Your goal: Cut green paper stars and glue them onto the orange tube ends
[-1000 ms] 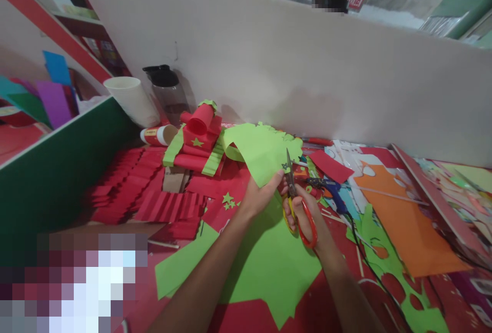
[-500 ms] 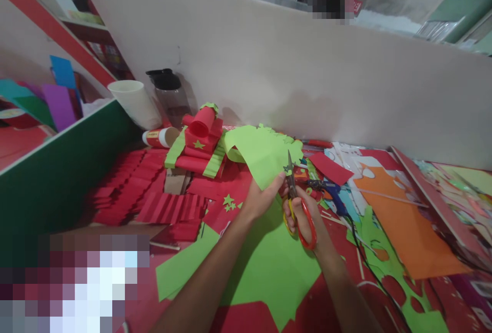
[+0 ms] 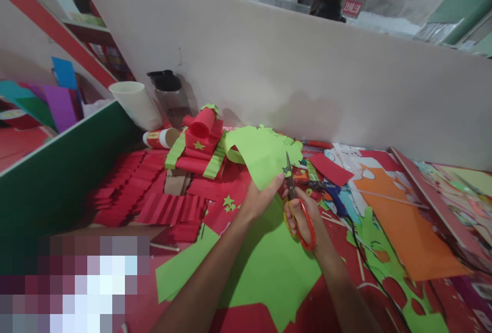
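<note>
My right hand (image 3: 305,215) is closed round a pair of scissors (image 3: 308,228) with red and yellow handles. Their dark blades point up and away, looking nearly closed. My left hand (image 3: 265,197) pinches light-green paper at the blades, its thumb beside a small green piece (image 3: 286,170) with dark lines on it. Behind that hand a curled light-green sheet (image 3: 265,151) with a jagged far edge rises; which layer the fingers grip is partly hidden. Below both hands lies a large green sheet (image 3: 269,266). Small cut green stars (image 3: 229,201) rest on red paper to the left.
Pleated red paper (image 3: 130,184) lies left of a red and green paper model (image 3: 202,141). Behind stand a white cup (image 3: 134,103) and a dark-lidded bottle (image 3: 171,97). To the right are a blue glue gun (image 3: 334,197), orange paper (image 3: 400,220) and green offcuts (image 3: 400,282).
The scissor blades have tilted slightly left and the handles have shifted a little. My left hand stays almost in place with the paper.
</note>
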Demonstrator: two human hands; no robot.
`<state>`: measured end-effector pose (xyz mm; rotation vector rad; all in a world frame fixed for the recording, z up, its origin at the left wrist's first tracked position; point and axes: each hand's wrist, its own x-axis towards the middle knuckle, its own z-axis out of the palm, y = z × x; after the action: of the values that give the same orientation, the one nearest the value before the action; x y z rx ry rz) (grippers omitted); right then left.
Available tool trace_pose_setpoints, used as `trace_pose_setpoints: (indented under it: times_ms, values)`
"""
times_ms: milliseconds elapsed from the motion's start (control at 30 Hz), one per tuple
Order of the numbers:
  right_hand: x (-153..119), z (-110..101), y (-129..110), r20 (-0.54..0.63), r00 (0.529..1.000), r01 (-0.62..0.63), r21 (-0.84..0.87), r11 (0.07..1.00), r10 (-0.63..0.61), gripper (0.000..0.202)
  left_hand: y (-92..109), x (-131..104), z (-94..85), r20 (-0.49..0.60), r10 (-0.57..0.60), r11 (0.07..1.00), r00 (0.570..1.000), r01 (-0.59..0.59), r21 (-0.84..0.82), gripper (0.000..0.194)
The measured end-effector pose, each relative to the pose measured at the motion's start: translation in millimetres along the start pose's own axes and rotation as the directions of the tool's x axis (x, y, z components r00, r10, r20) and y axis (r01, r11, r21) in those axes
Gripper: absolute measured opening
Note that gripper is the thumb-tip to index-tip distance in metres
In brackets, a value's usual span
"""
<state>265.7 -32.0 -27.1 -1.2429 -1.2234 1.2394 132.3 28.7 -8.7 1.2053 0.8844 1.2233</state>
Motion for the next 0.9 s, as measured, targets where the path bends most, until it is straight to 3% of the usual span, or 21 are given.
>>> trace_pose_setpoints:
  times_ms: [433,600,900]
  values:
    - [-1,-16,-10,0.041,0.997,-0.062,-0.212,0.975,0.072,0.052,1,3,-9.6,-0.007,-0.149,0.989,0.989,0.149,0.023,0.027]
    - [-4,-16,-14,0.043,0.995,-0.079,-0.252,0.965,0.093,0.050,-6,10,-8.1,0.000,-0.058,0.995,0.998,0.058,-0.076,0.022]
    - [-3,-19,-11,0.093,0.991,-0.070,-0.215,0.974,0.091,0.053,-1,11,-7.2,0.001,-0.047,0.999,0.999,0.047,-0.025,0.024]
